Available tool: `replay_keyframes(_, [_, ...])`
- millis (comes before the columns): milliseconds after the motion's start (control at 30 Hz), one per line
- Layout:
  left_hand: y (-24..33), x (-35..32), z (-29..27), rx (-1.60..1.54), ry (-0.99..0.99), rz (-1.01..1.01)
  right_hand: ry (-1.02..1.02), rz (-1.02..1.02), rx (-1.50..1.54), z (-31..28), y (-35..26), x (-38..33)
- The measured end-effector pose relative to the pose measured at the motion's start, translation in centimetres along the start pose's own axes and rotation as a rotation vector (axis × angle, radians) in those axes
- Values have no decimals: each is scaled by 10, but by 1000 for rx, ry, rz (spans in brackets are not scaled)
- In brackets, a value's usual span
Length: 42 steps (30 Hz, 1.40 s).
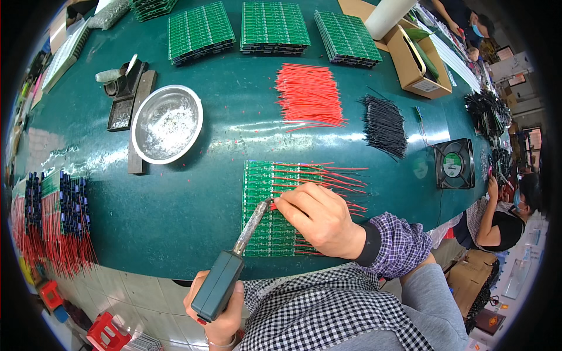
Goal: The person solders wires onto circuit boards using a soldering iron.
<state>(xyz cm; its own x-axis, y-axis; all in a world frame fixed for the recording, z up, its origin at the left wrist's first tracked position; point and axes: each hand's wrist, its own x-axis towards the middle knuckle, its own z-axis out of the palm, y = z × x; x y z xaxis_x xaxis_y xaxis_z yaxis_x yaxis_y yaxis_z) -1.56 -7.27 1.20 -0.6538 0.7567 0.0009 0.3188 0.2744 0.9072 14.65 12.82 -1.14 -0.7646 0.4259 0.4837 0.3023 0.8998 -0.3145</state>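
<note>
My left hand [219, 316] grips the dark green handle of a soldering iron [234, 257], whose tip rests on a green circuit board panel [263, 199] on the green table. My right hand [319, 219] pinches a red wire [274, 205] against the board right at the iron's tip. Several red wires [339, 178] soldered to the panel stick out to its right.
A steel bowl [167, 123] of solder scraps and a dark iron stand [126, 93] sit to the left. Loose red wires [308, 93], black wires [384, 126], stacked green panels [274, 26], a cardboard box [418, 64] and a small fan [455, 164] lie beyond. Wired boards [55, 222] lie at the left edge. Other people sit at right.
</note>
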Motion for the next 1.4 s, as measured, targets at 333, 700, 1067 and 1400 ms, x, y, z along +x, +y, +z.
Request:
replay_keyframes(333, [-18,-13,-11,-76,79,-180,5,-6,-18,1,-1,1])
replay_keyframes(700, [0,60,-11,-124,387,-18,41,-1,4,-3,-4,-3])
replay_keyframes(1067, [-8,-15,-3,-102,162,-79,52,7,21,-2,-6,-10])
replay_keyframes(1400, [-5,-10,-2,-37,28,24,46,4,7,-1,-8,-10])
